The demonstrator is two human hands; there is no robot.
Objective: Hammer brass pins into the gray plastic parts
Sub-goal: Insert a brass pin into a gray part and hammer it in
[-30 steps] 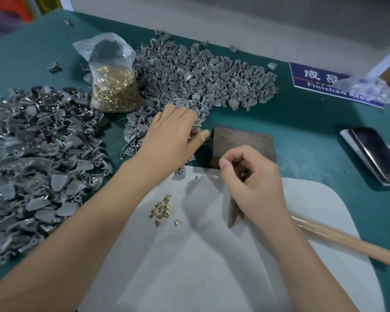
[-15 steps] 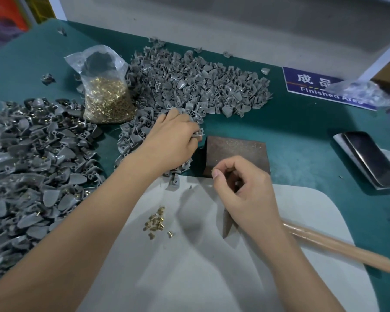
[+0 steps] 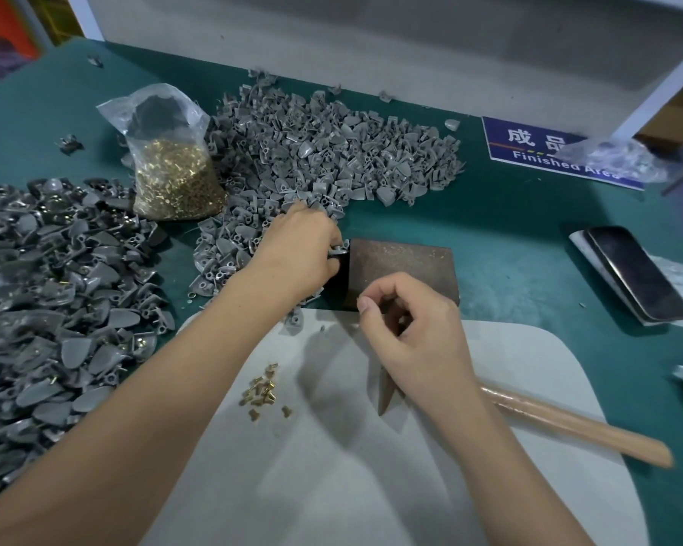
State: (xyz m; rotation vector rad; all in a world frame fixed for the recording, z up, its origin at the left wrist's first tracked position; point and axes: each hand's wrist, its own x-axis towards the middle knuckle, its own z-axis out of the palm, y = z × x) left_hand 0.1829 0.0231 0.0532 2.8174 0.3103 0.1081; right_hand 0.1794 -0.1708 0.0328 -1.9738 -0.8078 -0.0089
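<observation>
The right hand (image 3: 418, 333) hides the hammer (image 3: 568, 427) head; what its curled fingers (image 3: 371, 305) pinch is too small to tell.

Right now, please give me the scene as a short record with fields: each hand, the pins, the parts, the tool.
left hand: grip on one gray part at the dark block's edge
right hand: fingers curled over the hammer on the white mat
loose pins: small cluster on the mat
pin bag: upright, between two gray piles
phone: far right, face up
</observation>
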